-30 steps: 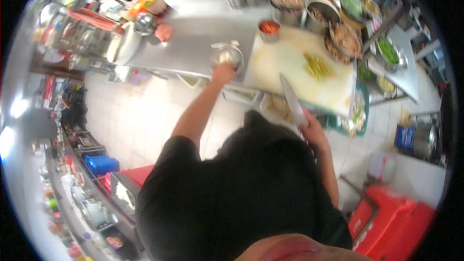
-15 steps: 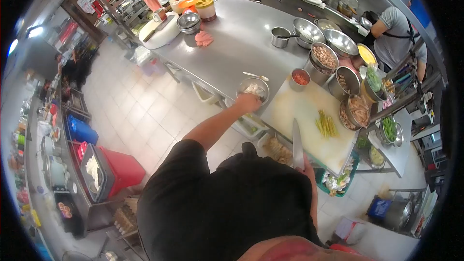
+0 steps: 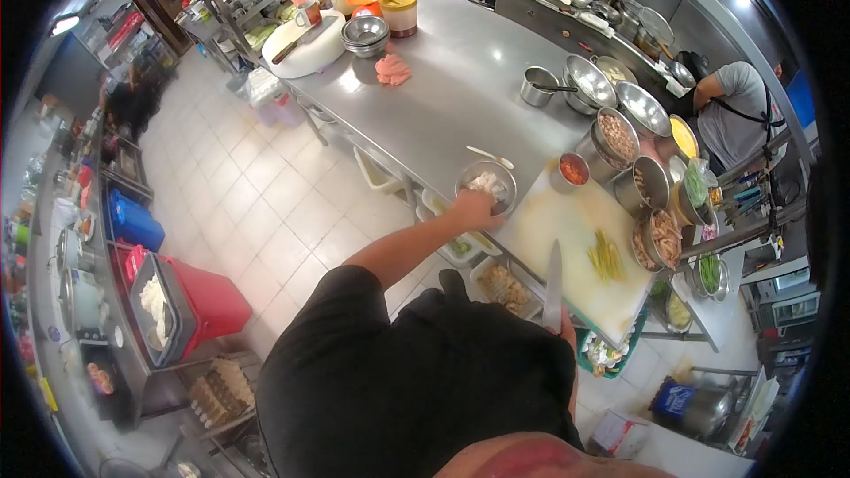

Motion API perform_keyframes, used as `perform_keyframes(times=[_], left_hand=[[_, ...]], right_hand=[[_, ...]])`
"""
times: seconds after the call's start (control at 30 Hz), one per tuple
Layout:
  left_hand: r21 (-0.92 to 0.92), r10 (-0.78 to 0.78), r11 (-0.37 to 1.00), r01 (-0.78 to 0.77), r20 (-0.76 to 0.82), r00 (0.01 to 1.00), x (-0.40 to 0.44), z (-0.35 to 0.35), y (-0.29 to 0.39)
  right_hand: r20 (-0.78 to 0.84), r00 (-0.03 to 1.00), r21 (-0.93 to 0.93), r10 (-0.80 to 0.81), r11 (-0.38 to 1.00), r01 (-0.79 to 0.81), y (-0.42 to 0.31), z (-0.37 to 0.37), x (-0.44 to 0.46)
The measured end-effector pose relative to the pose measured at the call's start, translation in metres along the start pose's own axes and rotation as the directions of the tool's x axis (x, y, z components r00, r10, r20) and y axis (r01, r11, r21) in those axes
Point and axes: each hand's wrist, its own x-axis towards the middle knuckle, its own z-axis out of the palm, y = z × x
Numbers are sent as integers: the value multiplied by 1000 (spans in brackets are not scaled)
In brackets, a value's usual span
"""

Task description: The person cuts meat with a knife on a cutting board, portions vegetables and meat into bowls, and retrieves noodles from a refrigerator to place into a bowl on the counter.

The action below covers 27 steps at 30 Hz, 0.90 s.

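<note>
My left hand (image 3: 476,210) is at the near rim of a metal bowl (image 3: 506,179) holding white pieces (image 3: 487,182). Its fingers reach over the rim and are mostly hidden, so their grip does not show. A spoon (image 3: 490,156) lies just behind the bowl. My right hand (image 3: 567,327), partly hidden by my body, is closed round the handle of a kitchen knife (image 3: 553,279). The blade points away from me, over the near left part of a white cutting board (image 3: 553,212). Green-yellow strips (image 3: 606,256) lie in a bunch on the board, right of the blade.
A metal cup of chopped red food (image 3: 574,170) stands at the board's back edge. Pots and bowls of cut food (image 3: 617,135) line the right side. A pink cloth (image 3: 392,70) lies farther back on the steel table (image 3: 434,62). Another person (image 3: 735,111) stands at the far right.
The camera view has shifted, so the whole scene sits slightly differently. My left hand stays at the bowl, a little nearer its front edge. The knife remains in my right hand.
</note>
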Motion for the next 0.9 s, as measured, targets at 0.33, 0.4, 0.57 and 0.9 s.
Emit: perform_keyframes(times=[0.33, 0.4, 0.57, 0.9], left_hand=[[-283, 64, 955, -83, -75, 995, 7, 14, -14], [-333, 74, 937, -103, -98, 992, 9, 18, -20], [-504, 124, 850, -152, -89, 988, 17, 26, -37], [-790, 143, 594, -154, -85, 986, 27, -10, 14]], right_hand=[[-97, 988, -94, 124, 987, -133, -19, 27, 9], [-122, 988, -97, 94, 990, -106, -18, 35, 9], [-170, 973, -18, 155, 987, -160, -29, 49, 9], [-167, 944, 119, 284, 956, -267, -59, 52, 5]])
